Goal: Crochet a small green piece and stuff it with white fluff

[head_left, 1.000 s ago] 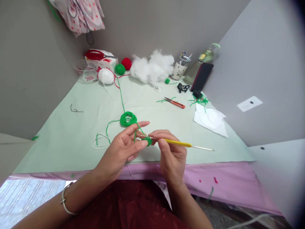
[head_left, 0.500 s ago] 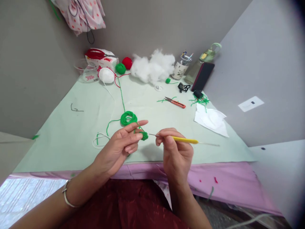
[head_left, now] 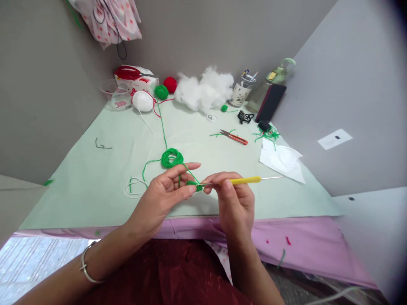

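Observation:
My left hand [head_left: 163, 192] pinches a small green crochet piece [head_left: 199, 187] between thumb and fingers. Its index finger is stretched out, with green yarn running over it down to the piece. In my right hand [head_left: 235, 197] is a crochet hook [head_left: 246, 180] with a yellow handle, gripped like a pen. The hook's thin metal tip meets the green piece; whether it passes through a stitch is too small to tell. Just behind my left hand lies a loose coil of green yarn [head_left: 172, 158], and a strand leads from there to the green yarn ball [head_left: 161, 92] at the back.
White stuffing [head_left: 203, 90], a red yarn ball [head_left: 170, 84] and a white yarn ball [head_left: 143, 101] line the back. Orange thread snips [head_left: 234, 137] lie right of centre. A phone [head_left: 270, 103] leans on a bottle [head_left: 259, 96]; white paper [head_left: 282, 160] lies at right.
My right hand has shifted slightly left, bringing the hook from beside the green piece onto it. The hook now lies more level. My left index finger has moved slightly right.

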A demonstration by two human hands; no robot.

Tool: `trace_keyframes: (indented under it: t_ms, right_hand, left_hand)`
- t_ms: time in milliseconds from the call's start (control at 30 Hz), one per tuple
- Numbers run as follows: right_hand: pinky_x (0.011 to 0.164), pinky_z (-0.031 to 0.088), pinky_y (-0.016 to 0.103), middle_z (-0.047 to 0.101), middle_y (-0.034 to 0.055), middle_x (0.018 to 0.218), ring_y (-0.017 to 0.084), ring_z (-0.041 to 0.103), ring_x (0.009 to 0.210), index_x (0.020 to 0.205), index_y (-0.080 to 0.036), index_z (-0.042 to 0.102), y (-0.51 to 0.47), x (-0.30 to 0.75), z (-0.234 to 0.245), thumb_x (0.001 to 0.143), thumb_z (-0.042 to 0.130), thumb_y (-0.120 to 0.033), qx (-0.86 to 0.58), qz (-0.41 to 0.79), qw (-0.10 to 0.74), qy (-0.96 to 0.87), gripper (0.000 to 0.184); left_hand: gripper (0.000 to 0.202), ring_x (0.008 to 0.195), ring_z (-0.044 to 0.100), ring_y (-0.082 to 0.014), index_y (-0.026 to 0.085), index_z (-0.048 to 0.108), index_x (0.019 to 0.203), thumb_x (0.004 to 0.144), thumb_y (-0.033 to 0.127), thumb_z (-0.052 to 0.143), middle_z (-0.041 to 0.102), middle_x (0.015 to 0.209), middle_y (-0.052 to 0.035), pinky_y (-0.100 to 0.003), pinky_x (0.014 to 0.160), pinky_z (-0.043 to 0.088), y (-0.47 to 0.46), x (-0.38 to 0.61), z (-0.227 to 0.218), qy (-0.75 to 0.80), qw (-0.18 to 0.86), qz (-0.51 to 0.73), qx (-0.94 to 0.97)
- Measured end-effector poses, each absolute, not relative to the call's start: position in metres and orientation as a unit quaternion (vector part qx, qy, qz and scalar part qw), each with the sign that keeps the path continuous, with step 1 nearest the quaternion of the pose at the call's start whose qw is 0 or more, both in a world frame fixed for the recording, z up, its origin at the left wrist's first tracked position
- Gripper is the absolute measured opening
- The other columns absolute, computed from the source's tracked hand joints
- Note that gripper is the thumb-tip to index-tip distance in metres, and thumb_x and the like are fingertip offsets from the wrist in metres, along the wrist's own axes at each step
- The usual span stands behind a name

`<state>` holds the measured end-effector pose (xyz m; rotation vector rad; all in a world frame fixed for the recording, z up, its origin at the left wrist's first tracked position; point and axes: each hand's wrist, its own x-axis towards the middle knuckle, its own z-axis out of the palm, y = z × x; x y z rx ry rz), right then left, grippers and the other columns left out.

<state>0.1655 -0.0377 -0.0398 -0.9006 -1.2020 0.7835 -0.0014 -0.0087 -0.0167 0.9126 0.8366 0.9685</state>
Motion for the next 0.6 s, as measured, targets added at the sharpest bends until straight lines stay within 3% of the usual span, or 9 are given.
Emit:
trace_keyframes:
  t_ms: [100, 200, 333, 400, 500, 600]
  right_hand:
    - [0.074, 0.061, 0.034, 0.077, 0.0043, 0.093, 0.017, 0.072, 0.08, 0.105, -0.023, 0.072, -0.044, 0.165, -0.036, 0.107, 0.051, -0.021, -0.429, 0.256, 0.632, -0.593, 0.022]
    - [0.078, 0.063, 0.035, 0.077, 0.0075, 0.1, 0.02, 0.074, 0.091, 0.118, -0.022, 0.07, -0.047, 0.163, -0.041, 0.103, 0.053, -0.011, -0.411, 0.094, 0.578, -0.699, 0.025]
    - [0.077, 0.063, 0.035, 0.074, 0.0093, 0.107, 0.022, 0.073, 0.097, 0.128, -0.026, 0.071, -0.045, 0.161, -0.052, 0.098, 0.062, -0.008, -0.411, -0.087, 0.525, -0.74, 0.036]
    - [0.077, 0.063, 0.036, 0.074, 0.0074, 0.107, 0.022, 0.073, 0.098, 0.124, -0.029, 0.074, -0.044, 0.16, -0.052, 0.099, 0.062, -0.009, -0.427, -0.059, 0.54, -0.722, 0.034]
    - [0.072, 0.061, 0.035, 0.074, 0.0042, 0.094, 0.019, 0.071, 0.084, 0.11, -0.027, 0.076, -0.041, 0.16, -0.045, 0.103, 0.056, -0.014, -0.432, 0.117, 0.625, -0.64, 0.025]
    - [0.066, 0.057, 0.033, 0.073, 0.0028, 0.088, 0.016, 0.066, 0.074, 0.1, -0.025, 0.076, -0.036, 0.159, -0.038, 0.105, 0.057, -0.02, -0.411, 0.245, 0.67, -0.568, 0.021]
  left_hand:
    - [0.039, 0.088, 0.057, -0.0151, 0.028, 0.08, 0.123, 0.085, 0.024, 0.085, 0.065, 0.09, 0.0006, -0.026, 0.084, 0.047, -0.011, -0.001, -0.019, 0.385, 0.68, 0.447, 0.435]
    - [0.043, 0.087, 0.056, -0.0132, 0.03, 0.078, 0.126, 0.085, 0.02, 0.084, 0.064, 0.094, 0.0017, -0.024, 0.086, 0.047, -0.013, 0.001, -0.021, 0.394, 0.649, 0.476, 0.444]
    - [0.057, 0.072, 0.052, -0.0104, 0.026, 0.074, 0.133, 0.079, 0.017, 0.089, 0.063, 0.082, 0.0035, -0.021, 0.069, 0.045, -0.013, 0.005, -0.02, 0.374, 0.706, 0.467, 0.379]
    - [0.055, 0.058, 0.041, -0.007, 0.021, 0.074, 0.131, 0.079, 0.02, 0.09, 0.055, 0.069, 0.0066, -0.02, 0.062, 0.043, -0.01, 0.005, -0.018, 0.352, 0.769, 0.429, 0.316]
    - [0.047, 0.049, 0.026, -0.0026, 0.017, 0.077, 0.126, 0.081, 0.022, 0.09, 0.044, 0.061, 0.0111, -0.021, 0.065, 0.047, -0.005, 0.002, -0.016, 0.336, 0.808, 0.406, 0.264]
    - [0.044, 0.05, 0.034, -0.0018, 0.021, 0.079, 0.125, 0.082, 0.023, 0.089, 0.053, 0.069, 0.0077, -0.018, 0.06, 0.042, -0.005, 0.001, -0.014, 0.347, 0.786, 0.412, 0.303]
